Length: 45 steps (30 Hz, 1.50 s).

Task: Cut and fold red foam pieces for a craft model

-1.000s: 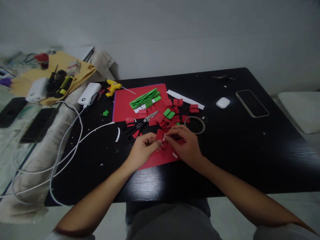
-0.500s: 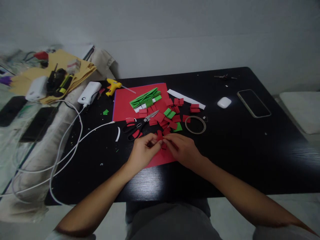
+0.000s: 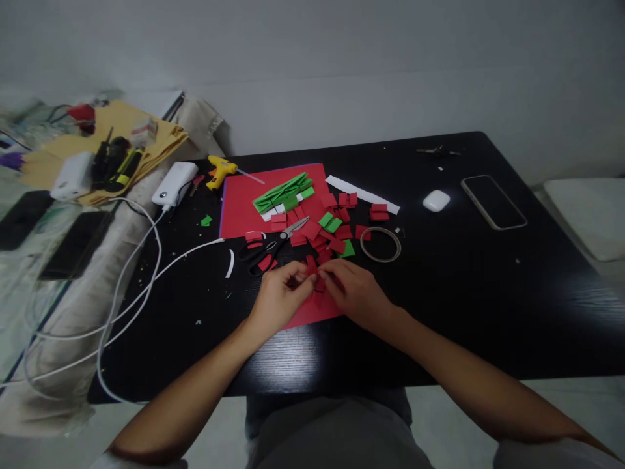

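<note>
A small folded red paper piece (image 3: 311, 264) is pinched between the fingertips of my left hand (image 3: 279, 294). My right hand (image 3: 360, 293) has its thumb and forefinger closed at the right side of that same piece. Beneath both hands lies a red paper sheet (image 3: 315, 315). Just beyond them are several folded red pieces (image 3: 309, 229) and a folded green piece (image 3: 331, 222). Black-handled scissors (image 3: 278, 244) lie partly open left of this pile, and a roll of tape (image 3: 381, 245) rests at its right.
A larger red sheet (image 3: 239, 208) carries folded green strips (image 3: 283, 193). Behind are a yellow glue gun (image 3: 221, 172) and a white paper strip (image 3: 362, 194). A white case (image 3: 436, 200) and a phone (image 3: 493, 202) lie right; a power bank (image 3: 174, 183) with white cable (image 3: 159, 260) lies left.
Both hands stay nearly still around the red piece. The view has shifted very slightly.
</note>
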Motion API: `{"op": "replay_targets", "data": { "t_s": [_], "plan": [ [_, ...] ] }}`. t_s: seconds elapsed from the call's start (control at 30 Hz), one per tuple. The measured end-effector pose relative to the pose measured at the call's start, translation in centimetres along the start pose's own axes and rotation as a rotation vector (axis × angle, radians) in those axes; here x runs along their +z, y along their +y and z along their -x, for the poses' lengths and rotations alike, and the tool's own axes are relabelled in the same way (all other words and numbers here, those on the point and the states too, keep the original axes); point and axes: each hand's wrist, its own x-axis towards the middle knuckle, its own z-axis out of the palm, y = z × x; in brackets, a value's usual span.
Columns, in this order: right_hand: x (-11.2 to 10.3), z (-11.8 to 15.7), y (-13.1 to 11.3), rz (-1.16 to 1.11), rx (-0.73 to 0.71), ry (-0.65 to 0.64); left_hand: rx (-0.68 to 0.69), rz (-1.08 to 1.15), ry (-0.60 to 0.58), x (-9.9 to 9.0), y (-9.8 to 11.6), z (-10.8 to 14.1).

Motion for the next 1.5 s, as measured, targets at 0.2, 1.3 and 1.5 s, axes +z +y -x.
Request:
{"op": "replay_targets", "data": {
  "t_s": [0.2, 1.3, 1.5],
  "plan": [
    [-0.1, 0.01, 0.09, -0.039, 0.021, -0.01, 0.004, -0.02, -0.003, -0.09, -0.23, 0.08],
    [-0.52, -0.17, 0.04, -0.034, -0.009, -0.036, -0.034, 0.017, -0.006, -0.06, 0.25, 0.03],
    [-0.23, -0.07, -0.01, 0.03, -0.049, -0.016, -0.017, -0.04, -0.009, -0.1, -0.01, 0.15]
  ]
}}
